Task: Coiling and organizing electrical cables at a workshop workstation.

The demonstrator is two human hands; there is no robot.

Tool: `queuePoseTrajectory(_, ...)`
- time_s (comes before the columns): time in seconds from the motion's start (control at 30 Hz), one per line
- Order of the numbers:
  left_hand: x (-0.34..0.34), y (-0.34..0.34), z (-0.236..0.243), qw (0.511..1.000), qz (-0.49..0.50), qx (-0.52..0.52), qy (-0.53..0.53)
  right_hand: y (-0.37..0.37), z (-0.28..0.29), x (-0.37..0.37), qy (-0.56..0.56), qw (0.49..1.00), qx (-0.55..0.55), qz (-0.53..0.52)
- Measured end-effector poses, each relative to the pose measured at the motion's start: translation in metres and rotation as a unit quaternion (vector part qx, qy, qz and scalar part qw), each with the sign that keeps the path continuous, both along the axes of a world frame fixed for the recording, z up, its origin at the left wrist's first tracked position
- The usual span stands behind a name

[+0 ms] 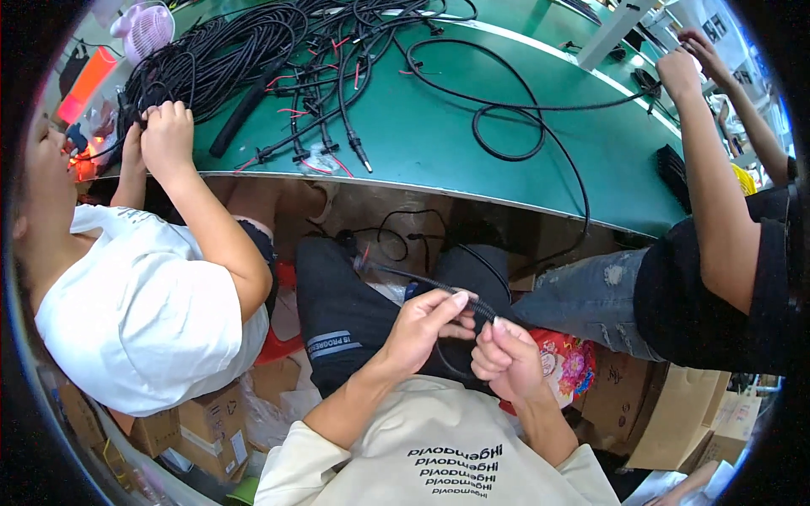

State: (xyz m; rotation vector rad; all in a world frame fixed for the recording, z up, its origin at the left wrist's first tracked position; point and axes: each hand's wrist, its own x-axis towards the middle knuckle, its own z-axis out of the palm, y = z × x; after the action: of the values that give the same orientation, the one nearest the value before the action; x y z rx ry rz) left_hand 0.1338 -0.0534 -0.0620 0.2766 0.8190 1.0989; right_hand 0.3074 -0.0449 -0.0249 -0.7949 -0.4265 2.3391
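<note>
In front of my lap, a thin black cable (408, 274) passes through both my hands. My left hand (422, 331) is closed round it, thumb and fingers pinching. Close beside it, my right hand (510, 356) grips the cable where a ribbed black sleeve (483, 308) shows between the two hands. The cable's far end, with a reddish bit, points left over my thigh and is blurred. More black cable hangs down from the table by my knees.
A green table (405, 160) stands ahead, carrying a heap of black cables (211, 72) with connectors and red wires. One co-worker (152, 312) sits at left, another (709, 278) at right, hands raised. Cardboard boxes (211, 430) lie around; a pink fan (148, 32) stands at far left.
</note>
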Motion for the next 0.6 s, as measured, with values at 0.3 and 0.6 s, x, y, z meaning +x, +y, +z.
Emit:
queuePoseTrajectory(0.3,0.077,-0.058,0.009,0.98,-0.066,0.188,-0.027,0.025,0.063,-0.01,0.039,0.986,0.06,-0.151)
queuePoseTrajectory(0.6,-0.11,-0.06,-0.054,0.976,-0.125,0.054,0.169,0.061,0.119,0.054,0.082,0.995,-0.02,-0.056)
